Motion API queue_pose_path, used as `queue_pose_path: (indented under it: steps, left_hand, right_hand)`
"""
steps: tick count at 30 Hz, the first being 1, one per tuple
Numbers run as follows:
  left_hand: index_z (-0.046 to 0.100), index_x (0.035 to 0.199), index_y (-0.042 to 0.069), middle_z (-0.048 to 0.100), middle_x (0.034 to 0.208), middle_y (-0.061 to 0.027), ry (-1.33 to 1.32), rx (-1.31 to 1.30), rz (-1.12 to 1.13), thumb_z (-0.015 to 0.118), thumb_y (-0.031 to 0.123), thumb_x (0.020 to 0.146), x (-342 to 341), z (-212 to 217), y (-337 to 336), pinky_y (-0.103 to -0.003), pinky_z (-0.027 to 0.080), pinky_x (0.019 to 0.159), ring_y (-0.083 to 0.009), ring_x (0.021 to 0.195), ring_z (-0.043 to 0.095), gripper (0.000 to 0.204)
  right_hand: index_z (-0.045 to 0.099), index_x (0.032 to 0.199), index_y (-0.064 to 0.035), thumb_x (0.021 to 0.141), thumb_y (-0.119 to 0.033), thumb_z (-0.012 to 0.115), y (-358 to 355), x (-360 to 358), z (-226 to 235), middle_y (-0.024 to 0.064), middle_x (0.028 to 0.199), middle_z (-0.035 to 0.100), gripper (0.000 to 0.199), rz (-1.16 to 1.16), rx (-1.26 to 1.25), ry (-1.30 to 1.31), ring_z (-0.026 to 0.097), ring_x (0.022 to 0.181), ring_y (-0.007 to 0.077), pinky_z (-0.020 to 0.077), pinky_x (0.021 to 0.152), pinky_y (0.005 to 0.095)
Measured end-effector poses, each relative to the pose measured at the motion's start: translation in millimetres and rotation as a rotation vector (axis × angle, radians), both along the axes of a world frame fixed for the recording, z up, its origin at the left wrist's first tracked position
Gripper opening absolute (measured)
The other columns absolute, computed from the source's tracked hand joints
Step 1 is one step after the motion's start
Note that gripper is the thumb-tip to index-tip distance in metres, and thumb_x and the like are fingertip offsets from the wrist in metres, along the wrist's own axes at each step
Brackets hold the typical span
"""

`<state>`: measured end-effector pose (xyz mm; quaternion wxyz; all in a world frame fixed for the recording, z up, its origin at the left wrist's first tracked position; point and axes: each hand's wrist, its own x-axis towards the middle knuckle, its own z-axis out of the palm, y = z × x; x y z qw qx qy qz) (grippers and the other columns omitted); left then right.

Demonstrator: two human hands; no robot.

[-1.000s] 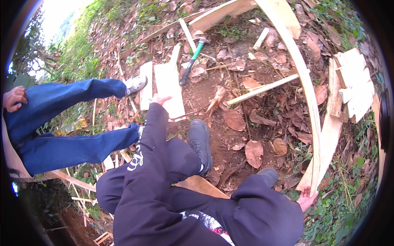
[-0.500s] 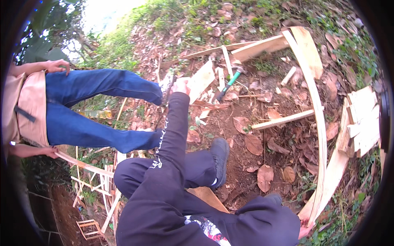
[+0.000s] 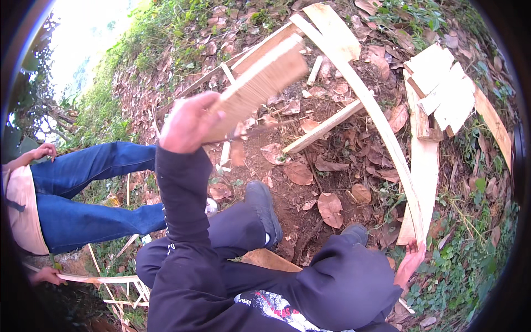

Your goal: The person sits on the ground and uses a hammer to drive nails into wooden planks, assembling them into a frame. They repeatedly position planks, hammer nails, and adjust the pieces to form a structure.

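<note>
My left hand (image 3: 189, 123) is raised and grips one end of a pale wooden board (image 3: 260, 83), which sticks out up and to the right, blurred by motion. My right hand (image 3: 410, 262) rests low at the right, holding the near end of a long thin bent wooden strip (image 3: 376, 116) that arcs away across the ground. Both arms are in dark sleeves. My dark shoes (image 3: 265, 213) stand on bare brown soil between the hands.
A person in blue jeans (image 3: 88, 188) stands close at the left. Loose planks (image 3: 442, 94) lie stacked at the right, a short batten (image 3: 323, 126) lies on the soil, and dry leaves and grass cover the slope. Thin wood strips (image 3: 124, 282) lie at the lower left.
My left hand has lifted the board off the ground and swung it up toward the camera. The view has shifted; the person at the left stays put, and my right hand keeps its hold.
</note>
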<state>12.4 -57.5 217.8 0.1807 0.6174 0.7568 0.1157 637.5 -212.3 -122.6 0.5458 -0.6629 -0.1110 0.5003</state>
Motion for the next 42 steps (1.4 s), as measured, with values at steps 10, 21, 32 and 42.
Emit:
queue_pose_path:
  steps: [10,21,32,42]
  left_hand:
    - [0.072,0.073,0.009,0.068,0.071,-0.0162,-0.185,-0.144,-0.589,0.07,0.015,0.067,176,-194,-100,-0.049,0.055,0.063,-0.0382,0.07,0.068,0.009]
    - [0.044,0.137,0.012,0.063,0.112,-0.0211,-0.052,0.034,-0.007,0.068,0.023,0.085,119,-214,-52,-0.055,0.053,0.085,-0.0415,0.102,0.065,0.059]
    - [0.058,0.121,0.013,0.069,0.084,-0.0238,0.139,0.052,-0.018,0.066,0.035,0.091,83,-253,58,-0.053,0.052,0.071,-0.0442,0.081,0.067,0.038]
    - [0.058,0.116,0.012,0.069,0.084,-0.0237,0.126,0.06,-0.004,0.066,0.034,0.091,63,-284,88,-0.055,0.053,0.072,-0.0456,0.083,0.067,0.034]
  right_hand:
    - [0.055,0.12,-0.0031,0.099,-0.027,0.06,-14,-37,47,0.0102,0.107,0.061,0.033,0.075,-0.049,0.046,0.06,0.093,0.0214,0.0506,0.08,0.036]
    - [0.056,0.119,-0.0033,0.098,-0.025,0.063,28,-64,40,0.0101,0.106,0.063,0.032,0.169,0.022,0.194,0.063,0.091,0.0208,0.0515,0.078,0.0326]
    - [0.057,0.111,-0.0061,0.097,-0.021,0.067,39,0,48,0.0074,0.104,0.066,0.023,-0.07,0.116,0.058,0.067,0.088,0.0172,0.0546,0.075,0.0257]
    - [0.057,0.111,-0.0067,0.098,-0.023,0.066,41,3,36,0.0058,0.105,0.065,0.023,-0.071,0.036,0.045,0.066,0.089,0.016,0.0529,0.075,0.0263]
